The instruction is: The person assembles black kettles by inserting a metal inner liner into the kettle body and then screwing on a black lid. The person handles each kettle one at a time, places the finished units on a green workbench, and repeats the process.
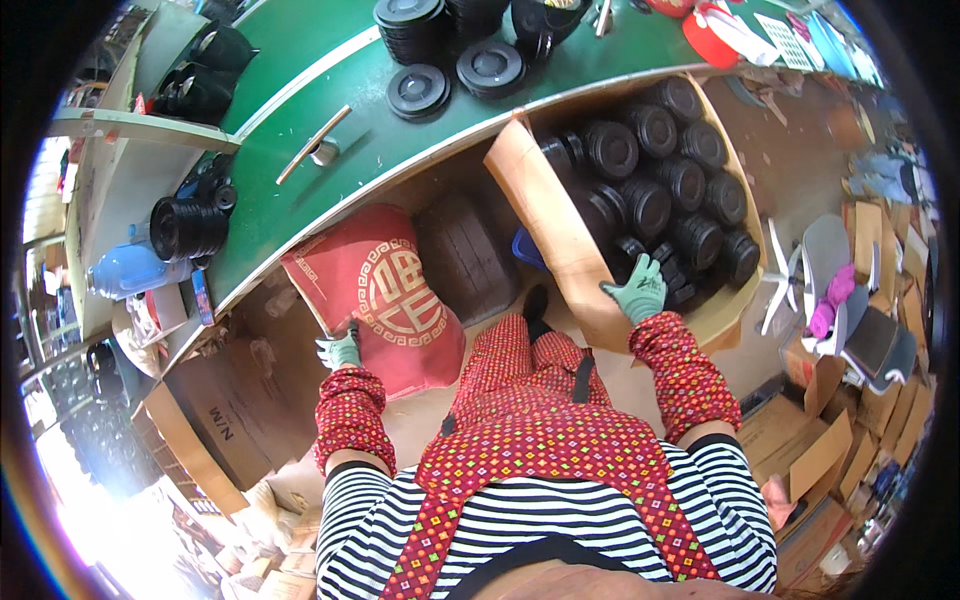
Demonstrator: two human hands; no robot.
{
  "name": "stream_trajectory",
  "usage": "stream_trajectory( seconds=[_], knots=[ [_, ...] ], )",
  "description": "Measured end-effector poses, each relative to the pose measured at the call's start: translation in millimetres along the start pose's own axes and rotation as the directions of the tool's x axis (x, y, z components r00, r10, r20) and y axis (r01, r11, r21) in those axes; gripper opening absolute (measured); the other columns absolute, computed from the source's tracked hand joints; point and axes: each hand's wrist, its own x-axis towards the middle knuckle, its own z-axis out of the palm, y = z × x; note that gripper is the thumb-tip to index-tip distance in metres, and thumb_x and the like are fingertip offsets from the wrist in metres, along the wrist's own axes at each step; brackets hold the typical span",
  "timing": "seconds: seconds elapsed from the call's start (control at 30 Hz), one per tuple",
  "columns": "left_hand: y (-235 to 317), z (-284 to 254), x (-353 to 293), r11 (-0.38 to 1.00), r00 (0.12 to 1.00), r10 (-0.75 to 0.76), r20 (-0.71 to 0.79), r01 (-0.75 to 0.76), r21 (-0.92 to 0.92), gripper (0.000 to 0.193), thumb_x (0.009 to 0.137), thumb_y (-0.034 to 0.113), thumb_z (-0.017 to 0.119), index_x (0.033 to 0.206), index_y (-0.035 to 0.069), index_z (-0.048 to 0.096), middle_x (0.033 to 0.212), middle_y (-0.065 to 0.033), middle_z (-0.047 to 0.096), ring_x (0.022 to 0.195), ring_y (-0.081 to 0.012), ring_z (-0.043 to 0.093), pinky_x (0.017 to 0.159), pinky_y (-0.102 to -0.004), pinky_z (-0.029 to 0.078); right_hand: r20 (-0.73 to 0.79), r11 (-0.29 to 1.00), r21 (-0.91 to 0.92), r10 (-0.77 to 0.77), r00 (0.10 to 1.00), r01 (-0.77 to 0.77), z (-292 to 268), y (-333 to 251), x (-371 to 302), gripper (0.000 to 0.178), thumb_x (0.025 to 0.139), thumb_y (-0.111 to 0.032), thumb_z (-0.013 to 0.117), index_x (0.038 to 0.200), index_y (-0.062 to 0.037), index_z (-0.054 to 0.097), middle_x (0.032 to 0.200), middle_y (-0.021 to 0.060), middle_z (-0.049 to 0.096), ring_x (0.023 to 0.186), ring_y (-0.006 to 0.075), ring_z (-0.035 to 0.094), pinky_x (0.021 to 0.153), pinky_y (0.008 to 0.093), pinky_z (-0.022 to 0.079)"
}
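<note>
My right hand (640, 288), in a green glove, reaches into a large cardboard box (545, 215) packed with several stacks of black round parts (650, 205); its fingers rest on the parts at the near end, and whether it grips one I cannot tell. My left hand (340, 350), also gloved, grips the lower edge of a red cushion with a gold pattern (385, 295) standing on a stool under the bench. Red patterned sleeve covers wrap both forearms.
A green workbench (330, 170) runs across the top with stacks of black round discs (445, 60) and a metal bar (312, 145). A dark stool (465, 255) sits beside the cushion. Cardboard boxes (215, 415) lie left and right; a grey chair (830, 270) stands right.
</note>
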Motion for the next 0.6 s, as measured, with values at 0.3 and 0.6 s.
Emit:
stream_trajectory(
  seconds=[0.3, 0.6],
  knots=[
    [45, -20, -154, 0.864, 0.886, 0.460, -0.066, -0.463, -0.199, 0.097, 0.082, 0.053, 0.082, 0.159, 0.015, 0.036, 0.165, -0.0289, 0.026, 0.150, -0.0480, 0.032, 0.121, -0.0551, 0.034, -0.042, 0.978, 0.207, 0.045, 0.998, -0.035, 15, 4, -8, 0.105, 0.074, -0.047, 0.090, 0.151, -0.0016, 0.034, 0.136, 0.0305, 0.046, 0.110, 0.0499, 0.065, 0.091, 0.0550, 0.056],
    [141, -87, -111, 0.593, 0.641, 0.757, -0.124, -0.755, -0.279, 0.069, 0.091, 0.045, 0.075, 0.145, 0.006, 0.054, 0.150, -0.0237, 0.050, 0.142, -0.0416, 0.045, 0.119, -0.0476, 0.038, 0.018, 0.959, 0.263, 0.107, 0.994, -0.108, 29, 12, -2, 0.115, 0.069, -0.051, 0.092, 0.155, -0.0042, 0.032, 0.149, 0.0308, 0.040, 0.119, 0.0483, 0.061, 0.095, 0.0548, 0.054]
  ],
)
